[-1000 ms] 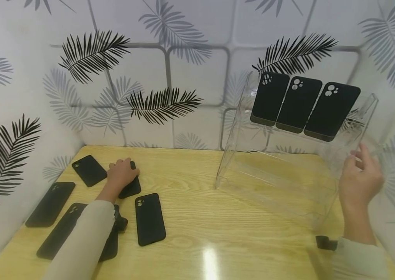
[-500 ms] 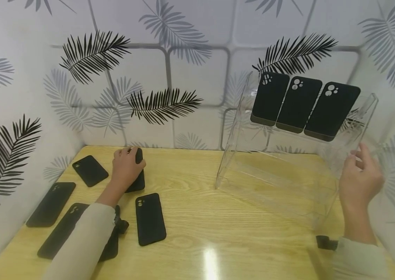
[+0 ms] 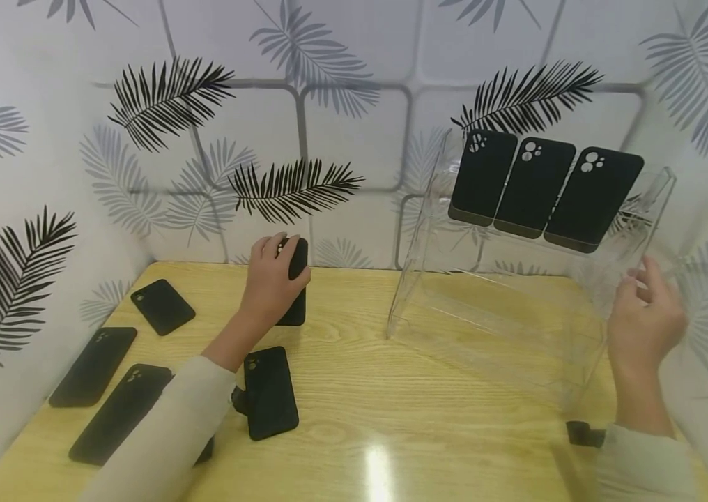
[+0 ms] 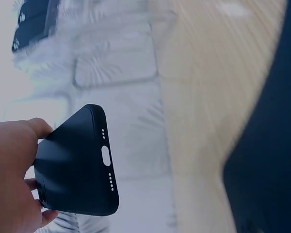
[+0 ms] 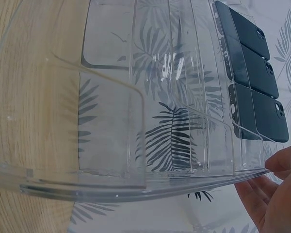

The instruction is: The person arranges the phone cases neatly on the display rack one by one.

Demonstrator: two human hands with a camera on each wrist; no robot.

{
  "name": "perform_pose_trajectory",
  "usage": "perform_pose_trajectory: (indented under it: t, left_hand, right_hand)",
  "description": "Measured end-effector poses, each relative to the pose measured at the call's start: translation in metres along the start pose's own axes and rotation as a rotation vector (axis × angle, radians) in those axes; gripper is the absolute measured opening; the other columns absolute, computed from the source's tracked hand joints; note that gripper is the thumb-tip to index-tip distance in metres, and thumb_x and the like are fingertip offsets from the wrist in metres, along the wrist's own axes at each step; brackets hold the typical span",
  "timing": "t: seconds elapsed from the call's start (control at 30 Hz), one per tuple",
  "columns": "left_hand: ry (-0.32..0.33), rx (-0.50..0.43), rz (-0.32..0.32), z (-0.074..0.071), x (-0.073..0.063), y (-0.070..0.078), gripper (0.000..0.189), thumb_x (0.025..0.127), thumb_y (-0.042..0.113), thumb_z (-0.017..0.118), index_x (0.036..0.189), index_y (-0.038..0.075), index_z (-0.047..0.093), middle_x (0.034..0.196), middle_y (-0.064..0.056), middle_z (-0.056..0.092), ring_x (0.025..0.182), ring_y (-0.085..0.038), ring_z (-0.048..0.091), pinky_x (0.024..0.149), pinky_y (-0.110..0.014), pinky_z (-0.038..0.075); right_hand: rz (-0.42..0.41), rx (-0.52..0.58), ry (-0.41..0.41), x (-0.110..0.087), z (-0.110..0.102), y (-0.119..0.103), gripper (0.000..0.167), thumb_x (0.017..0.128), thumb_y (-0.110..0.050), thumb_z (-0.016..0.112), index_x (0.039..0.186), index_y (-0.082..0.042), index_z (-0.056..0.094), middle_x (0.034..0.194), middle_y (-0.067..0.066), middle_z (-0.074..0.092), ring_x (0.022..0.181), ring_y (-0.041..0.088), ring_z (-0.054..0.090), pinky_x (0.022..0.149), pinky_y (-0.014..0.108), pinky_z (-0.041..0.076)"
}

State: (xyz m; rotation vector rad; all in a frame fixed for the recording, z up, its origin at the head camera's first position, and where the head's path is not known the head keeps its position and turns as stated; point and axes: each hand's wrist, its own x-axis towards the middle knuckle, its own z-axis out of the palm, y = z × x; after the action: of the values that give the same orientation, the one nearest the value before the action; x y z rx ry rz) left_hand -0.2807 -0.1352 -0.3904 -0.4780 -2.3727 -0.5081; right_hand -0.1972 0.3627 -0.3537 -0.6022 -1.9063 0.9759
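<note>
Left fingers (image 4: 39, 127) grip a black phone case (image 3: 292, 312) near the counter's (image 3: 341, 404) back edge.
Right fingers (image 5: 283, 160) pinch the clear rack (image 3: 498, 317); a tug could tip it.

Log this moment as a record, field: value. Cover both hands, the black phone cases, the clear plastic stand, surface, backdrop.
Left hand: grips a black rectangular phone case above the yellowish wood-grain table
Right hand: pinches a side edge of the clear plastic tiered stand
Cases on stand: three, side by side, top tier
Cases on table: four identifiable; another dark corner shows beside the left sleeve, mostly hidden
Backdrop: white wall with leaf print
</note>
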Motion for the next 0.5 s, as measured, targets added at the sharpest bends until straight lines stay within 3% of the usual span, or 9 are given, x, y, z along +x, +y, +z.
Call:
perform_pose_trajectory:
  t: [0.27,0.5]
  left_hand:
    - [0.019,-0.047,0.072,-0.001,0.028,0.047,0.053,0.097,0.025,0.066,0.145,0.005,0.053,0.145,-0.023,0.049,0.135,-0.043,0.04,0.112,-0.056,0.037]
    - [0.04,-0.064,0.152,0.006,0.055,0.088,0.053,0.098,0.028,0.065,0.144,0.005,0.053,0.145,-0.02,0.049,0.135,-0.04,0.04,0.112,-0.052,0.037]
  right_hand:
    - [-0.015,-0.002,0.009,0.0,0.001,0.0,0.041,0.098,-0.022,0.053,0.137,-0.029,0.065,0.121,0.0,0.073,0.076,-0.027,0.046,0.077,0.005,0.042]
    - [-0.02,-0.002,0.007,0.001,0.001,0.001,0.041,0.099,-0.023,0.053,0.137,-0.03,0.065,0.122,0.001,0.073,0.077,-0.027,0.046,0.084,0.007,0.044]
